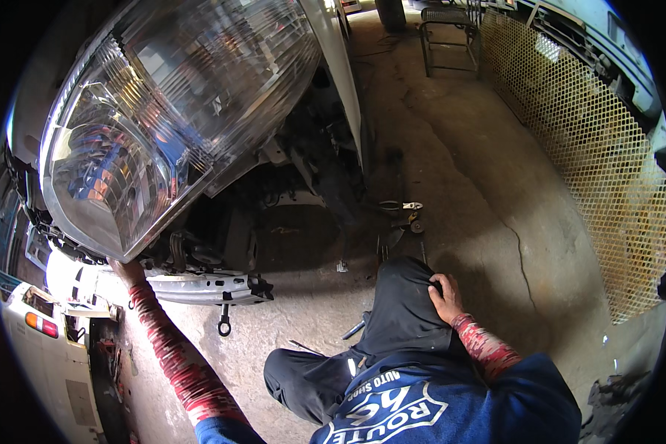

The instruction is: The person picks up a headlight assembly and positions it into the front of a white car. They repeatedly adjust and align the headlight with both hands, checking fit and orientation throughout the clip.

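**A:** Two hands in view, and only one is at the car. The left hand [126, 271] goes up under the lower edge of the headlight [163, 118], right where the lens meets the stripped front end. The right hand [445, 296] just lies on the person's own knee [407, 296], fingers loosely curled over the dark trouser cloth, holding nothing.

**B:** Can you see what the left fingers are doing?

**A:** Not really. They're tucked in behind the bottom rim of the lamp, so I can't tell if they're closed on anything or just pressing. The lamp sits straight above and a bit to the right of that hand, its long axis running from lower left up to upper right. The left hand is much nearer it; the right is well apart.

**B:** What's around there?

**A:** Just right of the hand there's a pale bumper beam [207, 287] with a tow hook [223, 323] hanging under it, and an open wheel arch [296, 222] behind. The person sits on a cracked concrete floor [496, 222], with a few tools [401, 214] lying past the knee. An expanded-metal mesh panel [592, 148] stands on the right, a metal rack [448, 37] at the far end.
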{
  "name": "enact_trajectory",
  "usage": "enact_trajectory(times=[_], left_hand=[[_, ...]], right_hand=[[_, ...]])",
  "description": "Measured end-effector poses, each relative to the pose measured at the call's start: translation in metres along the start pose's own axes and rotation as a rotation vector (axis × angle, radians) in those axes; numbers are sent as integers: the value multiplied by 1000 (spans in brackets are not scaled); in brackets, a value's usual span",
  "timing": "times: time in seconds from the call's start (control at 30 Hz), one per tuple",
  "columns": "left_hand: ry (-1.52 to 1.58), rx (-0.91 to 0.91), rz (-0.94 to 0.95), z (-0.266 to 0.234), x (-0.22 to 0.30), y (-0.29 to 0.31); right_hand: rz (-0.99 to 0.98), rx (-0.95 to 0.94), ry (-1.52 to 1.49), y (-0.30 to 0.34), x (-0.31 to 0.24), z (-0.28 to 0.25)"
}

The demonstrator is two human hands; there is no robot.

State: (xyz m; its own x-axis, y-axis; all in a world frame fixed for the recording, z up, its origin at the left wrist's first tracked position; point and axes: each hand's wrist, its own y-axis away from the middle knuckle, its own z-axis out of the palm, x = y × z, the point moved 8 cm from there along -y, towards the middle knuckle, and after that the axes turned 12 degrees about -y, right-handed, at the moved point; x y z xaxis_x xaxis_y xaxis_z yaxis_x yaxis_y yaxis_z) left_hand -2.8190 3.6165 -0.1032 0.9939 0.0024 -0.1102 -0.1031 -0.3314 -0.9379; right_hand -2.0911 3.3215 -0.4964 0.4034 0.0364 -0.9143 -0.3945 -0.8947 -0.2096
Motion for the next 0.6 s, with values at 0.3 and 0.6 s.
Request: enact_trajectory(times=[0.3,0.6], left_hand=[[66,-89,-166,13,-20,7],[60,61,3,-12,26,4]], right_hand=[[-16,8,12,1,-1,-1],[-17,2,9,-1,-2,-1]])
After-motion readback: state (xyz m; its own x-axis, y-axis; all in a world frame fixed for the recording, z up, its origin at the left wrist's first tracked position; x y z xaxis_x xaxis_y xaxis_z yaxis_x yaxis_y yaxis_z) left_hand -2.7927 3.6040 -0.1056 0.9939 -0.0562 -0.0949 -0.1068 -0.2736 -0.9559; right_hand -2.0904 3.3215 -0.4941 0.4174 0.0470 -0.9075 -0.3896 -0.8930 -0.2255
